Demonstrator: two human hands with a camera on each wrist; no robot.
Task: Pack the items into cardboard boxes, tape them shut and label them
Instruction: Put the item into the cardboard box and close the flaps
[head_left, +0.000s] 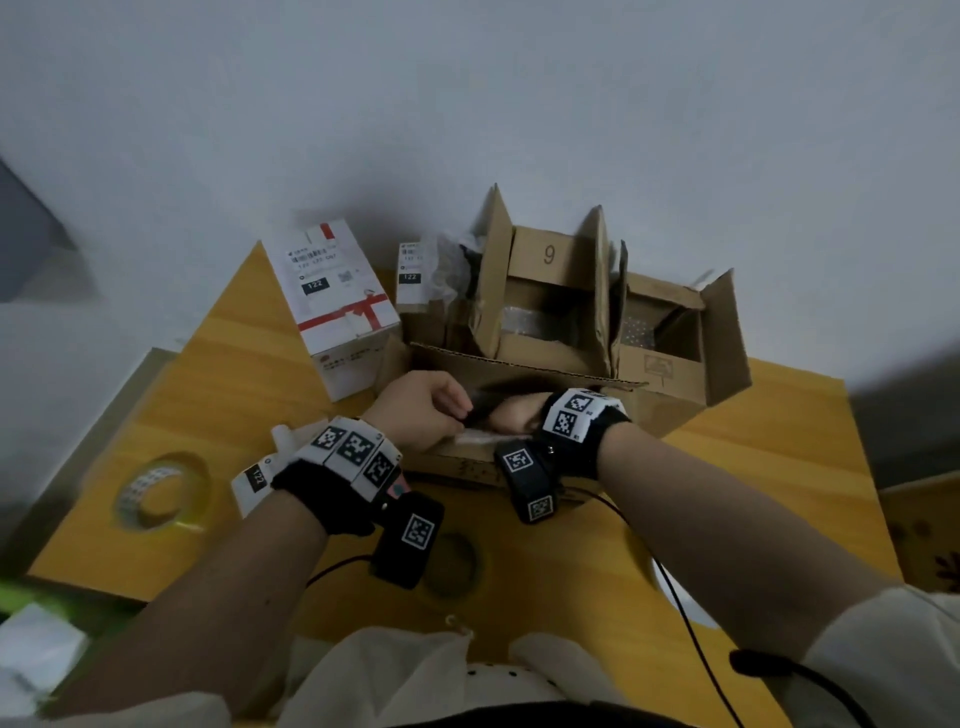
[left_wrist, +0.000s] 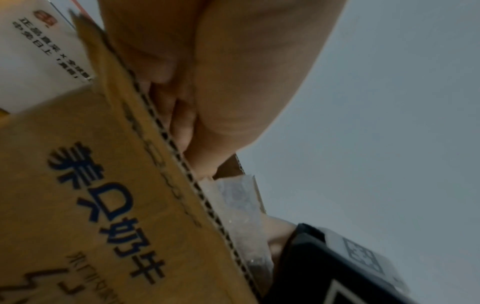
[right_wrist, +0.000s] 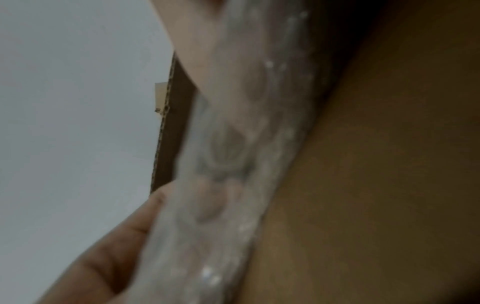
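Packing room: labelled parcels (head_left: 332, 296), tape roll (head_left: 163, 491)

A yellow wooden surface (head_left: 249, 364) fills the middle of the head view, set against a pale grey wall (head_left: 467, 104); a round dark hole (head_left: 449, 564) sits in the surface near its close edge; a thin black cable (head_left: 675, 597) trails across the surface toward the near right; a dark panel (head_left: 26, 239) shows at the far left edge; something bright green, blurred, lies at the lower left (head_left: 31, 592); a patterned yellowish piece (head_left: 930, 530) sits beyond the surface's right edge.
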